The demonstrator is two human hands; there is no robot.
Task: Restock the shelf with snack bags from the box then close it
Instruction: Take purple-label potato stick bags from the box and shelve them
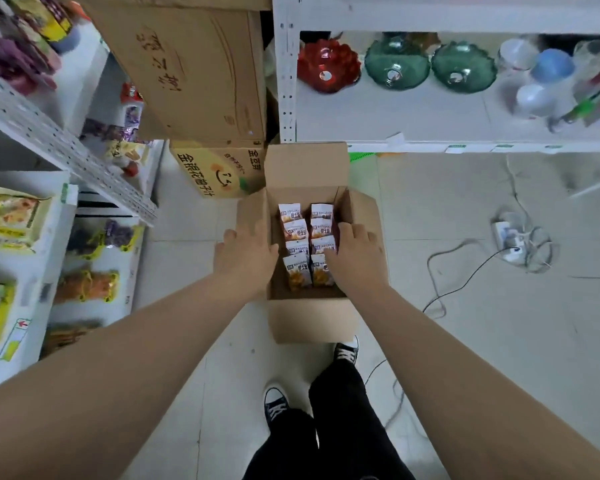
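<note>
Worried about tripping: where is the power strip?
Head view, right side: the power strip lies on the floor, right of the open box.

A large brown carton (187, 71) leans above a yellow-printed carton (212, 171). To the right, a white rack (286, 81) carries one red glass bowl (328, 65) beside two green glass bowls (397, 65). A white power strip (508, 240) with tangled cables (465, 268) lies on the tiled floor (465, 341).

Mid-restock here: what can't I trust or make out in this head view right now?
- Head view: any layer below the top snack bags in the box, covered by those bags.
- Head view: whether the right hand grips a bag; its own back hides the fingertips.
- Head view: stock on the left shelf, blurred and cut by the edge.
</note>
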